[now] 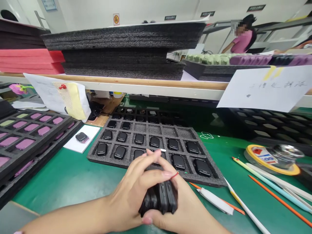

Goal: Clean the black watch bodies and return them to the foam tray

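Right in front of me, lower centre of the frame: a row of black, rounded, watch-shaped pieces [162,197], packed side by side on edge. My left hand [126,185] curls around them from one side, my right hand [186,200] from the other, fingers bridging over the top, both gripping the bunch. Here's the danger: nothing visible ties that row together, so if either palm slackens, I reckon a piece slides out and drops. Squeeze unevenly and they could skew, scuffing each other.

Just beyond, mid-frame, sits the dark grey foam tray with square compartments [209,179], many holding similar black pieces. My fingers overlap its near side in view; a low knuckle might jostle one loose. Lower right, a slim white plastic tool [215,201] lies near the tray's corner. Swing the right hand wide and that could roll away, perhaps towards the yellow-edged tape roll [258,156].
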A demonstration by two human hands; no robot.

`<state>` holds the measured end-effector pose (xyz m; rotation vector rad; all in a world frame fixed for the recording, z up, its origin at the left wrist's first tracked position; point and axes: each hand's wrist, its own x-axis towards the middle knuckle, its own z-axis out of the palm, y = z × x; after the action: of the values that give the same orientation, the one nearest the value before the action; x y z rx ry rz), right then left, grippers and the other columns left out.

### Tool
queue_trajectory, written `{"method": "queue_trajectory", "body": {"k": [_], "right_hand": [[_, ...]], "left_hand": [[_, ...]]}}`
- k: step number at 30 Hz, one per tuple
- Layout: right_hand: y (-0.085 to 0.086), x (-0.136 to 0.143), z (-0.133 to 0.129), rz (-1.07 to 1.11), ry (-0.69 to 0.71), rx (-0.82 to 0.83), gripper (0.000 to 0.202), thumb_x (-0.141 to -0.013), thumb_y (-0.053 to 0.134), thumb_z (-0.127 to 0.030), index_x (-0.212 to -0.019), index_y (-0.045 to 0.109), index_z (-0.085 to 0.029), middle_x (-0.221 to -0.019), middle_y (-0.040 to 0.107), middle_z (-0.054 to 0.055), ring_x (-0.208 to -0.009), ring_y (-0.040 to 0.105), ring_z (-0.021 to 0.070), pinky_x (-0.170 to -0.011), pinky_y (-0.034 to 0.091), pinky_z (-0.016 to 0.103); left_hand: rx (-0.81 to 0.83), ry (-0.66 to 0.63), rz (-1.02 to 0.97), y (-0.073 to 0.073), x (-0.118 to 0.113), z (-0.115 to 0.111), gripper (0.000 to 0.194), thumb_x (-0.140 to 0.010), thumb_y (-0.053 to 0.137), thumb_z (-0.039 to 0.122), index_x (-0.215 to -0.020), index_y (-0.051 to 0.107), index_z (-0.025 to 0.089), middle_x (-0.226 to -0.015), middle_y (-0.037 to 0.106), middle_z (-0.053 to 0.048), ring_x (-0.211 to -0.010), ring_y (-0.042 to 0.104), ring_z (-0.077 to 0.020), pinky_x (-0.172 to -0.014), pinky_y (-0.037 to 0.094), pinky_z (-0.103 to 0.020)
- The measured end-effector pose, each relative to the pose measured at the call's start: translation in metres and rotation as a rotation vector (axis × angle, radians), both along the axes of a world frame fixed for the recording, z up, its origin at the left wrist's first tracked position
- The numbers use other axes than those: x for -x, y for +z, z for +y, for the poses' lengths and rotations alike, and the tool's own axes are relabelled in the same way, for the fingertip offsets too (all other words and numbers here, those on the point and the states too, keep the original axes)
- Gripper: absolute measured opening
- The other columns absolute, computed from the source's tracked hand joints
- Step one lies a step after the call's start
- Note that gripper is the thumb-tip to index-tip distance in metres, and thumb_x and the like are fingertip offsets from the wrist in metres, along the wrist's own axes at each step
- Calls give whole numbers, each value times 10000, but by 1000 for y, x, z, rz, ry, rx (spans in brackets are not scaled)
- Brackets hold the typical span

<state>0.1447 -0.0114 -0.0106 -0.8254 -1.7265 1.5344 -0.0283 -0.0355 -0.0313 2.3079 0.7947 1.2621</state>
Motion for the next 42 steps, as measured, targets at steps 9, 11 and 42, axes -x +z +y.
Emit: {"method": "queue_trajectory", "body": {"k": [9,11,42], "right_hand": [[-2,-8,5,-24,-14,-472,1045,-763,775,-133,-1558,147,-391,-1210,707,-2,-1151,682,200,-1021,538,305],[-4,-11,6,-45,20,-508,1023,-793,775,-173,-1566,137,-377,-1298,671,32,-1244,629,227,-1079,504,348],[11,-31,30,226,-315,-278,326,-1040,413,-461,-1279,590,-327,-1001,723,14,-1003,662,159,-963,506,270]], "left_hand": [[1015,-184,-537,20,-12,-9,939,-663,898,383,-1450,398,273,-1355,582,-143,-1280,568,-349,-1046,471,-514],[1147,-225,-610,27,-14,-7,534,-705,866,271,-1181,634,204,-1108,695,-68,-1118,665,-277,-981,515,-405],[424,54,-316,18,-11,-11,462,-734,752,25,-1130,689,254,-1176,755,-27,-1202,661,-232,-1079,491,-339]]}}
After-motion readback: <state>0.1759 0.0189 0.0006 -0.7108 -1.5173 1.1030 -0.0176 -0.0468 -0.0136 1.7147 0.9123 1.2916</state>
